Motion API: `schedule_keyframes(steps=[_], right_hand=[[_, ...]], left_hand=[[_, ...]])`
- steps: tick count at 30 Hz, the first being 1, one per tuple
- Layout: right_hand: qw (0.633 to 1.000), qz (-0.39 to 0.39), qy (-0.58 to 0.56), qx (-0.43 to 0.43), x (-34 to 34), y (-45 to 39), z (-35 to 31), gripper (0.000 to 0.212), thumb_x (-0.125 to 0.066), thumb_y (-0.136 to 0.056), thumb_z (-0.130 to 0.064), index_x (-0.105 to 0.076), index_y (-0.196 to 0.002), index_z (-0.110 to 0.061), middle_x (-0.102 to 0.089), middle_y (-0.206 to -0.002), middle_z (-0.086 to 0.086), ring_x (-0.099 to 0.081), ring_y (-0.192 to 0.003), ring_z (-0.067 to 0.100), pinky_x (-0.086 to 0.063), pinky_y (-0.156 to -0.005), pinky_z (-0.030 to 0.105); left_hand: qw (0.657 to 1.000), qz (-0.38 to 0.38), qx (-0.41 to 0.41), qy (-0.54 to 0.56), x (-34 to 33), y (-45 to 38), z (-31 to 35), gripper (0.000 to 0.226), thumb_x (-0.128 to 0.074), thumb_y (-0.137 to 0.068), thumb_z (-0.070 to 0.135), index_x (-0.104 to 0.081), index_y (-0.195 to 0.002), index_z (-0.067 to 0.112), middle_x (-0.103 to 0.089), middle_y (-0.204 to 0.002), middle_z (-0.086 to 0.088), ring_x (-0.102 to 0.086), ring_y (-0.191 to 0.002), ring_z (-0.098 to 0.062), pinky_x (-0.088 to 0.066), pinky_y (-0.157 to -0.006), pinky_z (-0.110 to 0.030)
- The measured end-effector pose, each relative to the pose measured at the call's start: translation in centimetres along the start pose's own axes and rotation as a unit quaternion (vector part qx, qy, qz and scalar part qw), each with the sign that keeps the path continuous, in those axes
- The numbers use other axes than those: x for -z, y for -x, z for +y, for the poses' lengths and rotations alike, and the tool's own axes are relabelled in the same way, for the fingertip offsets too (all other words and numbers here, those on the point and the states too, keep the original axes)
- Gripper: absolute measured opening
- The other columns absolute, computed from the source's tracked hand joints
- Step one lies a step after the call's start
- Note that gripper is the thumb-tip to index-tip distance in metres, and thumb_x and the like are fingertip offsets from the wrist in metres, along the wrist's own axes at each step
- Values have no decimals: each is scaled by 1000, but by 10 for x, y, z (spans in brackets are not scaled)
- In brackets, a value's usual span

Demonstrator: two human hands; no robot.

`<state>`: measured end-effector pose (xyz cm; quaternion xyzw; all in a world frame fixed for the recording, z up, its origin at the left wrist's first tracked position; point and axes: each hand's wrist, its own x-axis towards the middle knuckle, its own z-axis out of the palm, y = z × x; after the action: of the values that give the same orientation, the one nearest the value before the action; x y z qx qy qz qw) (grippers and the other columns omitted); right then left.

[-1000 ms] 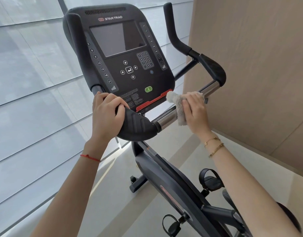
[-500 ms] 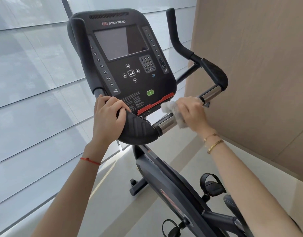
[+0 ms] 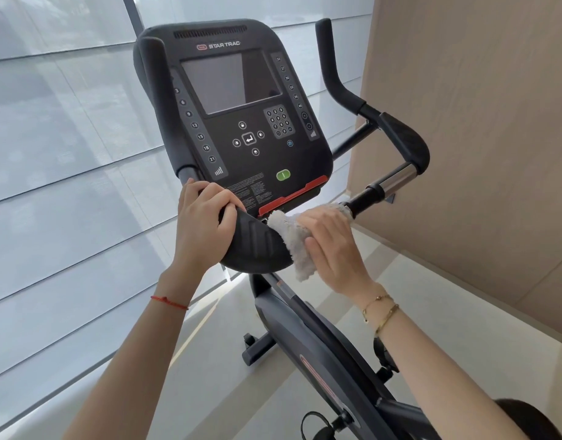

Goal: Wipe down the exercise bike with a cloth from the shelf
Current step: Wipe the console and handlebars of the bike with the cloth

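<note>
A black exercise bike stands in front of me, its console (image 3: 241,122) with a grey screen facing up. My left hand (image 3: 202,223) is wrapped around the left end of the handlebar, beside the black elbow pad (image 3: 256,246). My right hand (image 3: 332,249) presses a fluffy grey-white cloth (image 3: 289,236) onto the handlebar just right of that pad. The cloth covers the bar's left chrome section. The right chrome section (image 3: 397,181) and the right elbow pad (image 3: 405,141) are bare.
The bike's frame (image 3: 321,354) and a pedal (image 3: 383,354) run down to the lower right over a pale floor. A window with grey blinds (image 3: 67,185) fills the left side. A beige wall (image 3: 479,138) stands close on the right.
My right hand has slid the cloth leftward along the handlebar, from the middle of the bar up against the left elbow pad. My left hand has kept its grip.
</note>
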<state>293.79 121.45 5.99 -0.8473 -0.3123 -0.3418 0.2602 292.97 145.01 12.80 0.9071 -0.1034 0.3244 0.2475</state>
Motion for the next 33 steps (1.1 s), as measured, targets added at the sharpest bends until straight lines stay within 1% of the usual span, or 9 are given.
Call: schedule_keyframes(steps=[6,8,12,16,18,21,24,28,33], right_hand=[[984,32,-8,-178,21,-25,49,29,-31,-105,-28,-54,-93,-15,-54,-87,-1,-44,-84,13,-40,-90,44],[983,22,-19,-179,18,-21,31,25,-34,-105,-27,-51,-91,-17,-53,-88,-3,-44,-87,13,-37,-95,40],[986,26,-74,-148,3,-7,-43,28,-33,-103,-32,-54,-97,-15,-55,-97,-5,-41,-98,5,-26,-101,17],[969,72,-84,-223,-5,-16,-74,37,-29,-101,-42,-56,-99,-17,-58,-96,-5,-45,-96,6,-33,-96,18],[959,81,-90,-256,-5,-26,-81,37,-29,-101,-46,-55,-97,-19,-57,-93,-8,-46,-90,5,-33,-90,11],[945,73,-133,-291,-13,-54,-99,32,-36,-103,-41,-56,-96,-17,-59,-89,-6,-52,-83,6,-41,-79,13],[953,56,-111,-274,-32,-82,-126,32,-34,-105,-36,-59,-107,-16,-61,-97,-3,-57,-91,12,-50,-80,28],[981,25,38,-188,-40,-65,-152,45,-25,-104,-42,-56,-126,-17,-57,-119,-2,-50,-111,12,-44,-98,27],[981,29,78,-178,-21,-16,-157,34,-35,-103,-31,-54,-127,-17,-52,-123,-5,-46,-115,13,-43,-99,36]], left_hand=[[1000,-3,6,3,1,0,2,29,-39,-88,15,-64,-75,23,-59,-85,13,-44,-105,-13,-30,-108,-50],[1000,-3,5,6,1,-1,1,29,-39,-89,14,-64,-75,22,-58,-85,14,-43,-104,-12,-31,-107,-51],[1000,-11,0,9,2,-1,-1,29,-39,-90,16,-65,-77,23,-60,-87,15,-43,-105,-13,-31,-106,-51],[997,-47,-13,57,13,-8,-10,29,-37,-95,24,-66,-98,24,-66,-103,12,-48,-110,-12,-34,-106,-44],[994,-46,-30,98,21,-17,-22,28,-39,-97,21,-65,-108,21,-65,-111,8,-52,-112,-13,-39,-103,-36],[992,-33,-84,86,30,-33,-47,24,-44,-97,15,-67,-106,16,-63,-113,4,-50,-117,-15,-36,-108,-36],[988,-70,-135,38,29,-46,-72,31,-40,-100,22,-70,-98,14,-65,-113,2,-46,-126,-18,-24,-116,-50],[978,-94,-185,32,29,-50,-92,43,-28,-104,26,-69,-95,16,-64,-108,5,-41,-132,-19,-13,-119,-50],[967,-88,-236,32,24,-55,-101,43,-24,-103,20,-66,-92,16,-61,-100,6,-43,-126,-21,-9,-120,-51]])
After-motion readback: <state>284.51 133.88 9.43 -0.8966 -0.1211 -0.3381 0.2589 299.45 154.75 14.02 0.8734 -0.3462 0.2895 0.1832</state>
